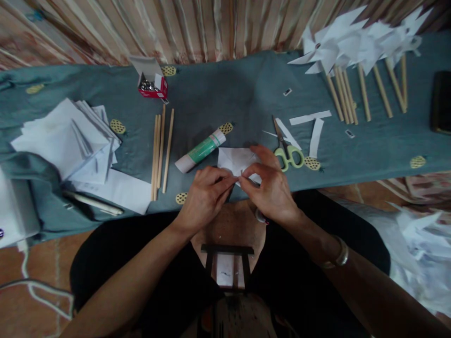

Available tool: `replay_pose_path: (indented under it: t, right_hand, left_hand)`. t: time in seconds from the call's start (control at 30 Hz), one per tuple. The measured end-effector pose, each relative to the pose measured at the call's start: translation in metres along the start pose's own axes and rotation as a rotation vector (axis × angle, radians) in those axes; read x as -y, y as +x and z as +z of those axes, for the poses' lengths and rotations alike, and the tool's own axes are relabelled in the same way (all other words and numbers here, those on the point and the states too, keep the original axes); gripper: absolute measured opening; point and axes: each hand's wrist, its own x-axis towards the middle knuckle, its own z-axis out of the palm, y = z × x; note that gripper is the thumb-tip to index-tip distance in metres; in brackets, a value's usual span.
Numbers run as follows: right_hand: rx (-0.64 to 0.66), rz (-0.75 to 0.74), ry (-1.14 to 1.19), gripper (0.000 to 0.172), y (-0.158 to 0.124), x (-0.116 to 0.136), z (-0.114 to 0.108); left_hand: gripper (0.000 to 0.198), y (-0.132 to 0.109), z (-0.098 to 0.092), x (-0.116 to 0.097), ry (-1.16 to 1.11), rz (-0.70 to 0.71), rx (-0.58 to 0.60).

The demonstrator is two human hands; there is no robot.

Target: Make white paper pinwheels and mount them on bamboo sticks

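Note:
A small white sheet of paper (235, 158) lies at the table's front edge, partly covered by my fingers. My left hand (207, 192) is closed on its near edge from the left. From the right, my right hand (269, 190) pinches the same paper, thumb and forefinger meeting my left fingertips. A tiny dark piece shows between the fingertips, too small to name. Just beyond lies a glue stick (202, 150) with a green label. Beside my right hand rest green-handled scissors (289, 157), with cut paper strips (316, 136) around them.
Wooden sticks (157, 155) lie left of the glue stick. Behind them stands an open red box (153, 87) of small metal pieces. A stack of white paper (66, 136) is at left, paper pinwheels (352, 44) on sticks at back right. A bag of pinwheels (423, 239) sits lower right.

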Motion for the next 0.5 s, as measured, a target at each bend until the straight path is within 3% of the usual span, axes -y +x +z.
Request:
replay_pose_path:
  t: [0.5]
  right_hand:
    - [0.027,0.025,0.059,0.005,-0.0008,-0.0036,-0.0027]
  left_hand:
    - [0.021,0.0004,0.0006,0.0005,0.020,0.031,-0.003]
